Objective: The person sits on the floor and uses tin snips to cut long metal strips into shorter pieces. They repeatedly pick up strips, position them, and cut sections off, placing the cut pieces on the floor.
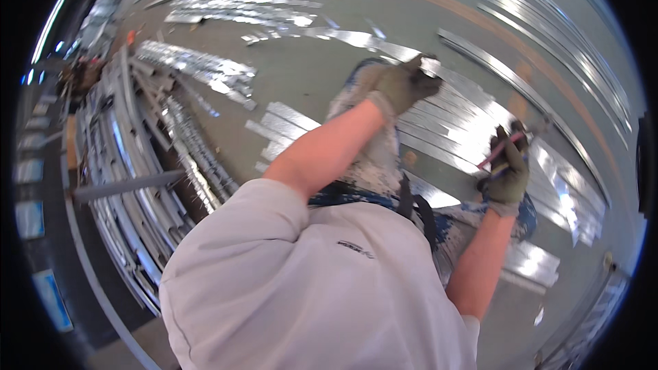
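My left hand, in a grey-green work glove, is closed on the end of a shiny metal strip that runs across a row of similar strips on the floor. My right hand, also gloved, grips a hand tool with red handles, its head close to the strips. Both bare forearms reach forward over my light shirt and paint-stained trousers.
Shiny metal strips lie in groups across the grey floor. A thick stack of long metal profiles lies at the left. More long profiles run along the upper right, beside an orange floor line.
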### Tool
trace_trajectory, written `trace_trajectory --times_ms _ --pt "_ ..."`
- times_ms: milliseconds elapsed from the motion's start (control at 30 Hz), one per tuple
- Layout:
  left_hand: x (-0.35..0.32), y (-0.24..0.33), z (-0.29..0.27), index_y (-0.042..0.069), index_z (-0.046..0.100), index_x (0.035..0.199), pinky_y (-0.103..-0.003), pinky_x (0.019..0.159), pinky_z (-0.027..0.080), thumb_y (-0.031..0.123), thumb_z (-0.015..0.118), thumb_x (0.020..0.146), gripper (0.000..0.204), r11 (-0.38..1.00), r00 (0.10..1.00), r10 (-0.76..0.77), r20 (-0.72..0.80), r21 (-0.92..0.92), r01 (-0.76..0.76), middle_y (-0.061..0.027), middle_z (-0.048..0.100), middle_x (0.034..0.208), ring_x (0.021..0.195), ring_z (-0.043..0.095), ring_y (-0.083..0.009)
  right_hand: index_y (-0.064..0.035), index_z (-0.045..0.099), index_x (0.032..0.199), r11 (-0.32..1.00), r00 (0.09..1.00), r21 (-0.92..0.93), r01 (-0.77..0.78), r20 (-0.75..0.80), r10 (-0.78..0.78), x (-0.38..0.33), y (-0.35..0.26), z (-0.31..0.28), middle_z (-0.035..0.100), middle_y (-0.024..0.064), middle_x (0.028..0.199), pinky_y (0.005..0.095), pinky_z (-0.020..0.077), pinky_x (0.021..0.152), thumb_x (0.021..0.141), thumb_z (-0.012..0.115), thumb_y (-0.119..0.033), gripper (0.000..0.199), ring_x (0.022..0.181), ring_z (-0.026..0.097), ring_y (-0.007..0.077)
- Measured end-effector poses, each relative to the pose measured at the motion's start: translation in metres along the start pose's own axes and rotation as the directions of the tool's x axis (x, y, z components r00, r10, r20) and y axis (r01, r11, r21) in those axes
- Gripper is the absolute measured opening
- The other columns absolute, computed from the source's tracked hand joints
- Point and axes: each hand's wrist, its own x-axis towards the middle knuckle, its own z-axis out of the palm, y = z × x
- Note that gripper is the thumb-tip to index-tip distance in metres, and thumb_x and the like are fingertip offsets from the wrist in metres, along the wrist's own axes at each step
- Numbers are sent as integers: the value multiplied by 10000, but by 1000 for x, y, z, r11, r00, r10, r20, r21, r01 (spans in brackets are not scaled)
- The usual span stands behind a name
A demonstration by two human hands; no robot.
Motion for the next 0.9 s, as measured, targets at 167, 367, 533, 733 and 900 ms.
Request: trace_trajectory --times_ms 167,367,533,733,900 --pt "-21 1 4 74 632 1344 -658 1165 545 485 562 1180 449 618 981 10 195 -772 148 -178 721 1408 1390 663 -463 33 520 1623 997 1000 -67 28 6 -27 -1 -33 40 608 150 1570 443 600 1165 1031 709 24 622 1378 688 338" --pt "1 -13 35 122 563 1594 -503 1133 622 416 650 1159 532 918 947 -132 294 -325 229 -133 647 1570 1375 699 -339 33 585 1560 994 999 -104 20 44 -16 0 -47 46 660 144 1505 431 632 1121 1005 738 15 576 1331 715 330" --pt "18 9 61 106 508 1665 -518 1116 655 469 548 1198 593 898 944 -140 298 -364 247 -103 588 1568 1272 748 -315 17 571 1572 994 995 -69 -81 53 85 2 -34 39 604 128 1575 448 641 1103 1017 714 30 574 1351 700 336" --pt "33 -11 52 52 575 1581 -518 1098 681 418 450 1236 519 922 954 -257 154 -257 290 -138 606 1534 1290 740 -337 -32 607 1544 976 978 -57 -210 -21 210 16 -6 19 675 116 1405 474 691 1003 1043 704 -12 511 1264 753 328" --pt "44 -31 35 40 595 1548 -511 1084 692 403 436 1239 503 907 944 -302 131 -265 327 -170 689 1435 1253 762 -328 -72 591 1573 932 922 -40 -361 -166 350 12 10 24 736 188 1403 474 713 937 1075 680 -41 507 1176 793 338"
